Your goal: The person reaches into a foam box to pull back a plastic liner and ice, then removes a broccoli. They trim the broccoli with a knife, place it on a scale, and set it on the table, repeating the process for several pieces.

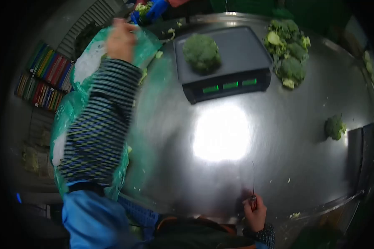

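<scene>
Knife [254, 195] at the near side of the counter [166, 166]; near a green bag [147, 43], the blurred left hand [121, 41] has a grip I cannot tell; the right hand [257, 212] is wrapped round the red handle [253, 200], safest hold on a likely light, stiff tool.

The table [286, 137] is of shiny metal, and a strong white light reflects near its middle. On it, at 12 o'clock, stands a dark scale [239, 56]. At 1 o'clock, just beside it, there is a broccoli heap [293, 50]. A small broccoli [334, 127] lies alone at 3 o'clock. Scraps [295, 215] are scattered at 5 and 11 o'clock. Whether the green bags [147, 42] at 10 o'clock rest on the table, I cannot tell.
</scene>
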Motion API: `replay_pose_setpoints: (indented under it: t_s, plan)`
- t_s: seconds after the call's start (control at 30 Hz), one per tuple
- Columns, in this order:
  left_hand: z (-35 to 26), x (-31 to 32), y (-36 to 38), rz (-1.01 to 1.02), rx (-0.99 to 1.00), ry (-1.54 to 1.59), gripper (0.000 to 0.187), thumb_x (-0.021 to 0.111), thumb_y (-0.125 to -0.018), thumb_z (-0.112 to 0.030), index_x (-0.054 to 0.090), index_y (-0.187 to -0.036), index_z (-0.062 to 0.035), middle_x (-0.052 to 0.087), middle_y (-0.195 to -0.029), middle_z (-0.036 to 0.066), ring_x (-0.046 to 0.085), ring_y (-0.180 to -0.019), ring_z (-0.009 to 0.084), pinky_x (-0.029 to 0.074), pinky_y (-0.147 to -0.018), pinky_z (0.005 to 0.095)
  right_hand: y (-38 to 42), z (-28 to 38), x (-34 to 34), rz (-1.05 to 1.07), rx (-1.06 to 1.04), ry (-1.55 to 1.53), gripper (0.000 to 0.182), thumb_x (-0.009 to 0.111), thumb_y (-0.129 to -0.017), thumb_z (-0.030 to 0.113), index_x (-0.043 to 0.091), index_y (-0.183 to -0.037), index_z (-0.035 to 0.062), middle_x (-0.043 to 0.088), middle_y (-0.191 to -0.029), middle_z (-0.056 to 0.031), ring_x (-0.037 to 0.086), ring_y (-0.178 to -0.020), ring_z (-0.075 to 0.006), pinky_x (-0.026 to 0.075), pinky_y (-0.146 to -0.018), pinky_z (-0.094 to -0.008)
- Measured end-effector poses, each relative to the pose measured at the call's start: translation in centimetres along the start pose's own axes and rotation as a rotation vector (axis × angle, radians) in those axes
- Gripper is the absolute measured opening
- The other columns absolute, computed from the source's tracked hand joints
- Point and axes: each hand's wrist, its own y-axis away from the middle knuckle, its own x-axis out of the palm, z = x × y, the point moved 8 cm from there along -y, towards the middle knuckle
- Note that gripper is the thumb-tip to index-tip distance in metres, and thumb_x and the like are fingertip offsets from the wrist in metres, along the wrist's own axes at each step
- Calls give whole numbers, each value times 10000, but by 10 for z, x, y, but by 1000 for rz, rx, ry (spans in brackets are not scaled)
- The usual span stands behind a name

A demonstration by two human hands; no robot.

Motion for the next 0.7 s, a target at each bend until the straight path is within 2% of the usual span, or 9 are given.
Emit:
replay_pose_setpoints:
  t_s: [0.07, 0.23, 0.3, 0.4, 0.47, 0.5, 0.53, 0.63, 0.7]
  plan:
    - [-4, -52, -5, -203, -133, 174, 430, 392, -962, -365, 597, -826, -12, 449, -528, -1, 415, -461, 91, 350, -437, 238, 4, -11, 15, 67, 38, 5, 323, 607, -797, 21, 549, -1113, -13, 502, -617, 7, 480, -558, -67, 414, -525, -210]
    - [-16, -99, -1, -141, -98, 164, 377, 393, -963, -367, 550, -938, -24, 416, -526, -23, 381, -450, 71, 313, -407, 239, 18, 11, 39, 199, -41, -65, 339, 634, -777, 25, 556, -1106, 6, 517, -779, -42, 493, -655, -85, 392, -526, -216]
    - [-14, -94, 5, -116, -112, 154, 374, 413, -958, -364, 580, -923, -31, 433, -543, -29, 397, -471, 60, 324, -424, 230, 18, 19, 22, 106, -78, 191, 334, 639, -761, 14, 554, -1083, 0, 510, -867, -74, 511, -713, -117, 416, -554, -235]
    - [-8, -66, 1, 16, 12, 163, 404, 427, -957, -360, 623, -926, -8, 524, -600, 10, 493, -557, 96, 416, -536, 237, 20, -12, -61, -248, -253, 384, 304, 606, -799, 36, 527, -1090, -2, 524, -959, -110, 543, -835, -166, 456, -654, -229]
    - [-6, -35, 0, 45, 66, 151, 387, 449, -948, -365, 626, -948, -20, 562, -697, 10, 526, -641, 96, 440, -607, 242, 26, -65, -146, -469, -120, -218, 419, 459, -842, -58, 418, -1254, 3, 470, -1208, -118, 525, -1008, -169, 463, -707, -200]
    - [-4, -21, -1, 66, 117, 137, 373, 471, -939, -370, 628, -969, -32, 600, -794, 10, 559, -725, 97, 463, -678, 246, 30, -44, -177, -450, -232, 408, 490, 451, -840, -61, 380, -1319, 20, 384, -1325, -131, 497, -1112, -186, 463, -731, -204]
    - [13, -9, -11, 110, 116, 116, 368, 479, -936, -371, 621, -994, -37, 605, -843, 11, 562, -794, 102, 460, -743, 260, 32, -52, -215, -470, -285, 524, 506, 458, -844, -50, 380, -1337, 33, 294, -1408, -121, 466, -1170, -183, 463, -739, -206]
    - [27, 30, -14, 159, 134, 77, 362, 498, -929, -358, 596, -1077, -43, 618, -969, 14, 563, -921, 120, 449, -840, 282, 42, -103, -315, -573, -112, 475, 549, 452, -793, -54, 404, -1333, 35, 267, -1449, -81, 513, -1017, -101, 428, -751, -185]
    - [13, 54, -8, 146, 140, 0, 382, 471, -933, -365, 546, -1116, -38, 610, -1008, 96, 543, -947, 172, 412, -862, 301, 48, -137, -354, -556, 105, 552, 539, 471, -787, 25, 403, -1322, 15, 347, -1407, -121, 550, -918, -163, 452, -755, -244]
